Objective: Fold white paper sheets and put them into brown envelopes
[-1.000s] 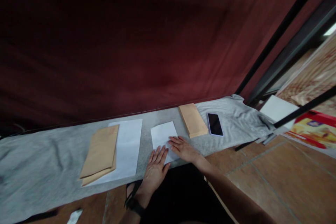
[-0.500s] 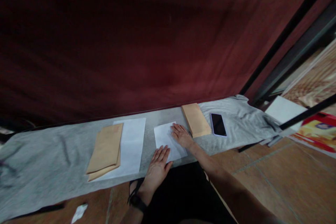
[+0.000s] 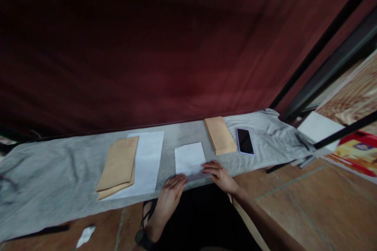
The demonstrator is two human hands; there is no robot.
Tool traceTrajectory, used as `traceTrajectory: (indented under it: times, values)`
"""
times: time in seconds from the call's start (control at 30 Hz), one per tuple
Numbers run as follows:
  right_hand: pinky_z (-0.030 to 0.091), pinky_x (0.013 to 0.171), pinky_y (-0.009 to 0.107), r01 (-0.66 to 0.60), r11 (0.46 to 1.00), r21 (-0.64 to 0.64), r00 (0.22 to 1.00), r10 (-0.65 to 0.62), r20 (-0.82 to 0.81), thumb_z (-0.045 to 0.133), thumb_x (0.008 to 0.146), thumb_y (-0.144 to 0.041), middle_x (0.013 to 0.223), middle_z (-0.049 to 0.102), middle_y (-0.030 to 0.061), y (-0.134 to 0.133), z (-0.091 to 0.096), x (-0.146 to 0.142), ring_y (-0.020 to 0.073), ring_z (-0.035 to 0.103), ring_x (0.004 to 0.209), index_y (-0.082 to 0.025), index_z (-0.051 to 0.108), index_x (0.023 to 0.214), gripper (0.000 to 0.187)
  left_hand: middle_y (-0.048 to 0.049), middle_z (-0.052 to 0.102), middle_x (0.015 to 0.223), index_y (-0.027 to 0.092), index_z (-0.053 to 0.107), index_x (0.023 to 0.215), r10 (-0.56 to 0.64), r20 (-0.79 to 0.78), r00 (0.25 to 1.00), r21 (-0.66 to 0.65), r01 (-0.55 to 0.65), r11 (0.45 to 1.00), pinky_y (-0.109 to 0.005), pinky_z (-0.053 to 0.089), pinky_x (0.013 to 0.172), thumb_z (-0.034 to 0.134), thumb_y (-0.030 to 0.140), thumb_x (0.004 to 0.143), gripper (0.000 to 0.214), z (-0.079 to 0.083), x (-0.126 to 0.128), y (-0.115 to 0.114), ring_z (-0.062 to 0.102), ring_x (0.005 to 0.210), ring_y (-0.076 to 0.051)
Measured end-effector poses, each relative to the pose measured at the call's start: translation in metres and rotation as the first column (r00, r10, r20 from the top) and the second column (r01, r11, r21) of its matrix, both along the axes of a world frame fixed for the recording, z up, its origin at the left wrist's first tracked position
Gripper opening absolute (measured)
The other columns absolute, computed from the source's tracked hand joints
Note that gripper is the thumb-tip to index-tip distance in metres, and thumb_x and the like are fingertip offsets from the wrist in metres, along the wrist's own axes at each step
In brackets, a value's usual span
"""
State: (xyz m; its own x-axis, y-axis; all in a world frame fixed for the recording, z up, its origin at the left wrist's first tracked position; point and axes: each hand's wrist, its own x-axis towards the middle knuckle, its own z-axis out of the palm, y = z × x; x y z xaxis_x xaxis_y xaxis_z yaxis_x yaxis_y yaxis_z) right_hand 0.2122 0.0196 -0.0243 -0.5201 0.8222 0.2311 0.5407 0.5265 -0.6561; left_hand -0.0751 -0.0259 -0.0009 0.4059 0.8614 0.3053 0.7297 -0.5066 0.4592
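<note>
A small white sheet of paper [image 3: 190, 157] lies on the grey cloth [image 3: 53, 180] in front of me. My left hand [image 3: 170, 190] has its fingertips curled at the sheet's near left corner. At the near right corner my right hand [image 3: 220, 173] pinches the edge, which looks slightly lifted. Both hands touch the paper's near edge. A stack of brown envelopes [image 3: 219, 135] lies just right of the sheet.
Brown envelopes [image 3: 118, 163] rest on a larger white sheet [image 3: 149, 157] to the left. A black phone [image 3: 244, 141] lies right of the envelope stack. A dark red curtain hangs behind. Tiled floor, a black metal frame and a white card [image 3: 318, 125] are at right.
Both hands drew back from lying flat on the sheet to its near edge, and their fingers curled onto the near corners. The right hand swept up and back first.
</note>
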Motion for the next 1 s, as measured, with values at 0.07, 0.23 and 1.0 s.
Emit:
traceTrajectory:
  times: [0.07,0.23,1.0]
  values:
    - [0.037,0.113,0.047,0.06,0.998,-0.015,0.998,-0.06,0.001,0.055,0.096,-0.016,0.128,0.069,0.0038,-0.006,0.002,-0.002,0.0206,0.06,0.122,-0.029,0.071,0.117,0.03,-0.0032,0.073,0.12,0.028,0.07,0.115,0.013,0.022,1.0,-0.021,-0.012,1.0,-0.043,0.055,0.102,0.045,0.033,0.099,0.03,-0.001,-0.002,-0.001,0.067,0.114,-0.021]
    - [0.049,0.094,0.038,0.248,0.969,-0.011,0.965,-0.246,0.093,0.05,0.102,-0.031,0.099,0.073,0.005,0.0,0.005,-0.015,0.0222,0.066,0.1,-0.023,0.071,0.089,0.026,-0.0058,0.076,0.109,0.025,0.072,0.106,0.203,0.172,0.964,-0.075,-0.193,0.978,-0.041,0.058,0.094,0.046,0.047,0.097,0.035,-0.006,-0.005,0.016,0.07,0.104,-0.023]
    - [0.052,0.07,0.027,0.634,0.773,0.01,0.671,-0.557,0.489,0.052,0.1,-0.039,0.093,0.076,0.0079,0.044,0.027,-0.059,0.0223,0.074,0.086,-0.022,0.066,0.106,0.023,-0.0106,0.077,0.088,0.021,0.07,0.103,0.585,-0.342,0.735,-0.245,-0.671,0.7,-0.029,0.041,0.061,0.041,0.046,0.1,0.039,0.026,0.03,0.076,0.072,0.08,-0.023]
